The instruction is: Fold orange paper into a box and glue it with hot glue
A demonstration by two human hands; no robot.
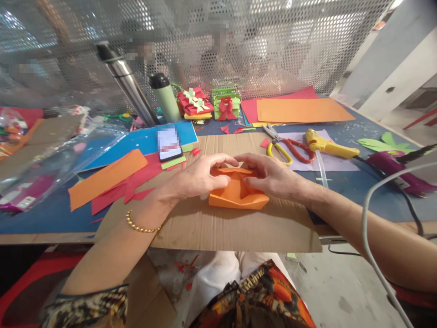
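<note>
A folded orange paper box [239, 200] lies over the cardboard sheet [205, 228] in front of me, its open side facing up. My left hand [208, 175] grips the left wall of the box, thumb inside and fingers behind. On the opposite wall, my right hand [264, 175] is closed in the same way, thumb inside. The fingertips of both hands come close together at the far edge. Part of the box's back wall is hidden by the fingers.
Scissors [285, 148] and a yellow hot glue gun [327, 145] lie to the right on purple paper. A phone [170, 142], orange and red paper strips [109, 177] are at left. Behind stand a green bottle [166, 98], a steel flask [128, 84] and a green paper bag [226, 105].
</note>
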